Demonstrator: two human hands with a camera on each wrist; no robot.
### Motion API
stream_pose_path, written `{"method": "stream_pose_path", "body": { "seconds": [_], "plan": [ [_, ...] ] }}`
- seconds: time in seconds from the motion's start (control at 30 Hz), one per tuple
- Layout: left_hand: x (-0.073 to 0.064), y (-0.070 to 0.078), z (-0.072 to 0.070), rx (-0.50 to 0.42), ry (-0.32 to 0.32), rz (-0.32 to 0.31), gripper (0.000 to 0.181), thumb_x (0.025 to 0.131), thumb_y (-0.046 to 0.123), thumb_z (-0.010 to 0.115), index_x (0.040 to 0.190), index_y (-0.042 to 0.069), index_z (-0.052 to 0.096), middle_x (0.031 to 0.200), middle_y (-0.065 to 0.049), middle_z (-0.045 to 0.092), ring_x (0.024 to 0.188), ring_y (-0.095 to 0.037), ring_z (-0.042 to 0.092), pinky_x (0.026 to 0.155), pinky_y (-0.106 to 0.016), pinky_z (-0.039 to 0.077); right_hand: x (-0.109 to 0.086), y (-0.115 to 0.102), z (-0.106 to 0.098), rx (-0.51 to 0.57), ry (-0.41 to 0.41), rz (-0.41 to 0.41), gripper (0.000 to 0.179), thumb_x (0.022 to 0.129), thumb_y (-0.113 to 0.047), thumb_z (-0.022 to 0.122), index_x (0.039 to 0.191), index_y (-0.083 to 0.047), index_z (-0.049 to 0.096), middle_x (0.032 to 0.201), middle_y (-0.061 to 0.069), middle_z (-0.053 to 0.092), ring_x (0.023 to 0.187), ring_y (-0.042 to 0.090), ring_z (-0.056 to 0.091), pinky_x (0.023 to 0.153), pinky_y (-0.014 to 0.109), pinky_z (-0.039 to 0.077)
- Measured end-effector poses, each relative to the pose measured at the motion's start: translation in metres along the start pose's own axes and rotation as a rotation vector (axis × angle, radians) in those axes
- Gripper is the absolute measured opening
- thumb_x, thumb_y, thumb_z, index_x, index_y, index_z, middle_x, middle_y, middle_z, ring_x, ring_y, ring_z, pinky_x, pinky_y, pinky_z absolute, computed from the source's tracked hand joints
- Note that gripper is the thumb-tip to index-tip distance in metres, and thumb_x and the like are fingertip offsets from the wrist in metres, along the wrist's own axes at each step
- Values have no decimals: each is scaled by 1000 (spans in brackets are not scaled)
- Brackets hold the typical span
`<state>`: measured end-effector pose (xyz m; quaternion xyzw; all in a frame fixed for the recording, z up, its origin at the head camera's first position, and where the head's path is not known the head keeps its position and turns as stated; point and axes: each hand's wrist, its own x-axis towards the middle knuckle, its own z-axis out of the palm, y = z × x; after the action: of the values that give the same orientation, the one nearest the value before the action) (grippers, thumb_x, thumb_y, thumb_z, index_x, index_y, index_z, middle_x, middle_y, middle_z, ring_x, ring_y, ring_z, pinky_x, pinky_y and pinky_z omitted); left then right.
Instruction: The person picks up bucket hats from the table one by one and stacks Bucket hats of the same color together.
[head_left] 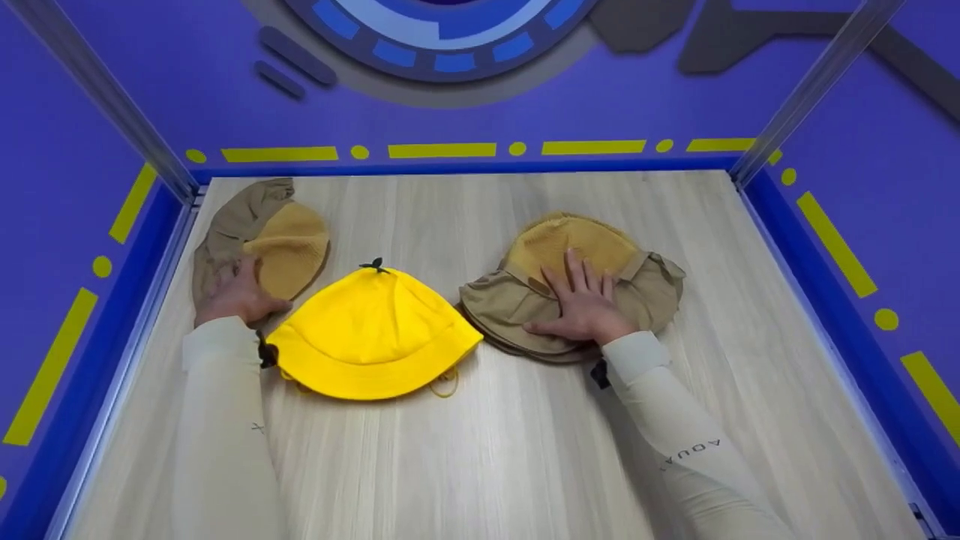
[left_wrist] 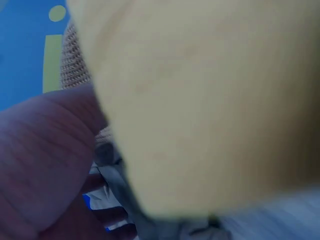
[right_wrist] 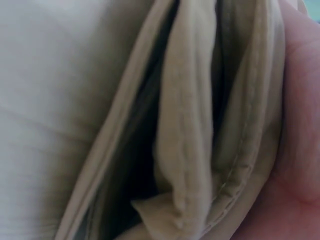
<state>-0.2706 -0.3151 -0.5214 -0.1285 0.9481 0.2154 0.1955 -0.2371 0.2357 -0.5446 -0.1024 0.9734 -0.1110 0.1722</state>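
On the left lies a hat [head_left: 289, 244] with a tan mesh crown and a khaki brim; my left hand [head_left: 238, 294] rests on that brim, thumb spread to the right. My right hand [head_left: 586, 309] presses with spread fingers on a similar khaki and tan hat [head_left: 487, 304] at the right. Several stitched brim edges [right_wrist: 187, 125] show in layers beside that palm in the right wrist view. Between the hands is a yellow bucket hat [head_left: 375, 330] with a small dark sprout on top, lying flat. Its blurred yellow cloth [left_wrist: 200, 100] covers most of the left wrist view.
All the hats lie on a pale wood-grain tabletop [head_left: 465, 465]. Blue-purple walls [head_left: 465, 127] with yellow dashes enclose the back and both sides. A thin yellow cord loop [head_left: 446, 384] sticks out under the yellow hat's front edge.
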Motion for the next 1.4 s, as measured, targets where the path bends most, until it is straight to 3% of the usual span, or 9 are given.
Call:
{"method": "stream_pose_path", "body": {
  "seconds": [0.23,0.37,0.6,0.73,0.83,0.9,1.0,1.17,1.4],
  "plan": [
    [4,-4,0,60,10,82,104,88,36,76,164,11,8,158,-42,12,142,-60,24,114,-75,25,2,3,5,44,3,-4,118,77,-86,61,166,-30,9,170,13,-26,157,46,-13,119,71,-12],
    [3,-10,-2,57,20,100,90,94,25,61,163,4,7,156,-43,18,139,-58,30,113,-74,30,1,2,4,43,12,-11,117,78,-83,63,166,-29,9,170,14,-23,157,46,-11,120,71,-10],
    [2,-28,-1,43,128,161,58,105,15,46,156,-4,28,147,-37,40,130,-52,45,112,-67,37,2,2,6,38,8,-14,117,79,-82,64,166,-28,7,170,15,-25,157,47,-13,119,71,-12],
    [2,-32,-1,-3,173,146,52,108,11,43,156,-2,32,150,-34,43,132,-51,47,112,-65,38,1,1,4,33,28,-18,116,79,-81,64,166,-27,10,170,16,-23,157,47,-11,120,72,-9],
    [1,-33,0,-58,275,153,50,104,2,39,154,-5,36,152,-34,42,136,-51,45,114,-64,36,0,1,4,27,46,-26,117,78,-82,64,166,-27,12,171,17,-20,157,48,-8,119,73,-7],
    [-1,-32,1,-95,340,155,50,102,-1,37,152,-7,39,153,-33,42,140,-51,41,117,-63,33,1,1,6,30,54,-28,116,78,-82,64,166,-27,12,171,17,-19,157,48,-8,119,73,-8],
    [-6,-27,2,-151,414,137,49,102,-2,38,151,-6,42,149,-32,48,137,-50,47,116,-61,36,1,1,6,32,59,-31,116,78,-83,64,166,-27,13,171,16,-20,157,48,-9,119,74,-8],
    [-15,-13,-4,-247,488,69,49,107,3,39,156,5,41,143,-26,56,126,-43,56,114,-56,42,2,1,6,36,69,-39,117,77,-84,63,166,-27,14,171,15,-19,157,47,-10,119,73,-8],
    [-29,17,-15,-324,572,148,44,108,3,44,152,6,46,146,-21,57,129,-38,54,119,-51,38,-1,5,5,96,86,-54,114,79,-80,67,166,-28,15,171,13,-19,158,45,-11,120,71,-11]
  ]
}}
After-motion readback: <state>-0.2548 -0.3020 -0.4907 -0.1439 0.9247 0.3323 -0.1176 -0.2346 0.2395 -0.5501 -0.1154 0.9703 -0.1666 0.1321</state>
